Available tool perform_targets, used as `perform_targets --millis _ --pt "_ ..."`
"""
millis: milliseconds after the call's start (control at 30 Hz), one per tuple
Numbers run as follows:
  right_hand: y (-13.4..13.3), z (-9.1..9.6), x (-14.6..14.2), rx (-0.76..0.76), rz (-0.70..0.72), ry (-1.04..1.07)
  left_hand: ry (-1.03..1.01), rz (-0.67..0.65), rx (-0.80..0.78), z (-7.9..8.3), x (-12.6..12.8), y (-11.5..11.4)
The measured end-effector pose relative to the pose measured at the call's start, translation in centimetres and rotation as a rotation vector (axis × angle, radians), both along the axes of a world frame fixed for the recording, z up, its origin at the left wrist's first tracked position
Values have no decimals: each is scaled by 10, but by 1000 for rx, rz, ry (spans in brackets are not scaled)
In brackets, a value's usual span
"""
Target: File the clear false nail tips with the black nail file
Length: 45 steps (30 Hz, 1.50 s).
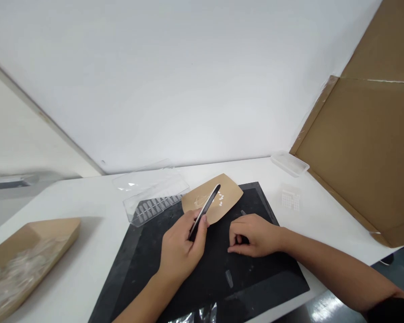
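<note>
My left hand (183, 242) is closed round a slim black nail file (209, 199) with a pale edge, which tilts up and to the right. Behind the file lies a brown paper tray (230, 190) with several small white bits on it. My right hand (252, 235) rests over the black mat (144, 264) with its fingers curled in; whatever they may hold is hidden. A clear false nail tip (229, 278) lies on the mat below my right hand. Another small clear piece (243, 212) shows just behind that hand.
Left of the tray is a clear plastic box (155, 208) with rows of nail tips. A brown tray (67, 224) of clear plastic bags stands at far left. A translucent container (289, 163) and a small white grid sheet (290, 200) lie right, beside a cardboard panel (366, 157).
</note>
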State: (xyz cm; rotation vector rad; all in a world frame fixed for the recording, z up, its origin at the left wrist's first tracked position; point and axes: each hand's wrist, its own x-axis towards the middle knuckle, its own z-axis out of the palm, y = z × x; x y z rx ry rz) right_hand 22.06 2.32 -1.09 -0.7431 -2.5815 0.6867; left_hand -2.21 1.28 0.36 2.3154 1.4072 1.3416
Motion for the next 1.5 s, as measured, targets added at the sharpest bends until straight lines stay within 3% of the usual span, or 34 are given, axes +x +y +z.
perform_targets --millis 333,867,1100,1500 --pt "1 -2 -3 -57 104 -30 -2 4 35 -3 -1 0" --pt "10 1 7 -2 -1 -90 -18 5 20 1 2 0" --pt "20 -6 14 -72 2 -12 -16 8 4 -1 1 -1" --pt "22 1 16 32 -66 -94 -8 10 18 -1 1 0"
